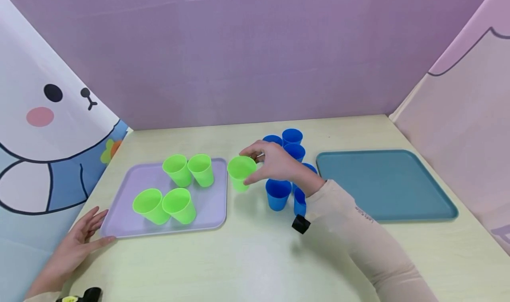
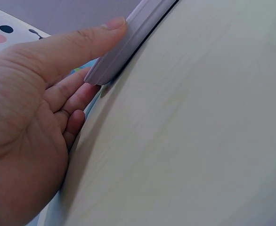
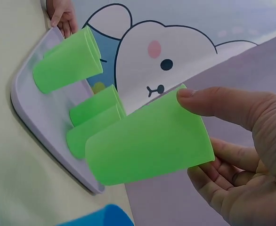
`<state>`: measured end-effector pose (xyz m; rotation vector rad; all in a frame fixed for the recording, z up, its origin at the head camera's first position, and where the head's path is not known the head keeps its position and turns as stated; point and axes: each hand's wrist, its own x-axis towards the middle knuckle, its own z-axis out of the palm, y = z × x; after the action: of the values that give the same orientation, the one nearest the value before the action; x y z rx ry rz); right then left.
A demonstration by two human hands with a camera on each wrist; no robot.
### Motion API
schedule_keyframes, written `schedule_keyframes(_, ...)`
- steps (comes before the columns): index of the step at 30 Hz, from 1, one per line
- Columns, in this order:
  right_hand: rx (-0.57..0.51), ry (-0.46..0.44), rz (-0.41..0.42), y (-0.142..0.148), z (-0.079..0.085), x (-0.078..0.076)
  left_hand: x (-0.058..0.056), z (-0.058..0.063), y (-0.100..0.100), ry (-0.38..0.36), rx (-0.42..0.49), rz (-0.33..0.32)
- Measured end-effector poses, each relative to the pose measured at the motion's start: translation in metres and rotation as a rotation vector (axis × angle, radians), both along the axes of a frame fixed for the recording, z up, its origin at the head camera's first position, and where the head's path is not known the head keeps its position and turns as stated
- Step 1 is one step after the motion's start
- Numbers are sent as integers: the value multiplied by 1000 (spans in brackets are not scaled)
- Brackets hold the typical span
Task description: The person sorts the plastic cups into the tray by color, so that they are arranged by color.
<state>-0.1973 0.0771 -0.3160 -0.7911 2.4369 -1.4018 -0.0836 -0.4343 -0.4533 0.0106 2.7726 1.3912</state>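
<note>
My right hand [image 1: 276, 162] holds a light green cup [image 1: 241, 172] near its rim, the thumb on one side and fingers on the other. In the right wrist view the cup [image 3: 150, 141] is tilted, raised above the table beside the tray. My left hand [image 1: 75, 246] grips the near left corner of the lilac tray [image 1: 211, 211]; in the left wrist view its thumb [image 2: 88, 42] lies against the rim, with the other fingers around the corner. Several green cups stand on this tray, among them a front one [image 1: 179, 207] and a back one [image 1: 202, 171].
Several blue cups [image 1: 278, 195] stand close together mid-table, some partly hidden behind my right hand and forearm. A teal tray [image 1: 390, 184] lies on the right with nothing on it. A purple cloth wall [image 1: 255, 58] rises behind the table, with printed cloth at both sides.
</note>
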Motion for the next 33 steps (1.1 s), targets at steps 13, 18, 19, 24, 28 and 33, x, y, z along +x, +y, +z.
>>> schedule_keyframes(13, 6, -26, 36, -25, -8, 7, 1, 1, 1, 23, 14, -10)
schedule_keyframes(18, 24, -37, 48, -34, -10, 12, 1, 0, 0, 24, 10, -12)
schedule_keyframes(19, 24, -45, 50, -36, -10, 13, 0, -1, 0, 22, 9, -11)
schedule_keyframes(24, 28, -54, 68, -44, -12, 15, -1, -1, -1, 15, 17, -8)
schedule_keyframes(28, 20, -41, 91, -50, -17, 16, 0, -2, -1, 18, 20, -8)
schedule_keyframes(33, 2, -41, 108, -58, -25, 16, 1, -3, -1, 12, 16, -4)
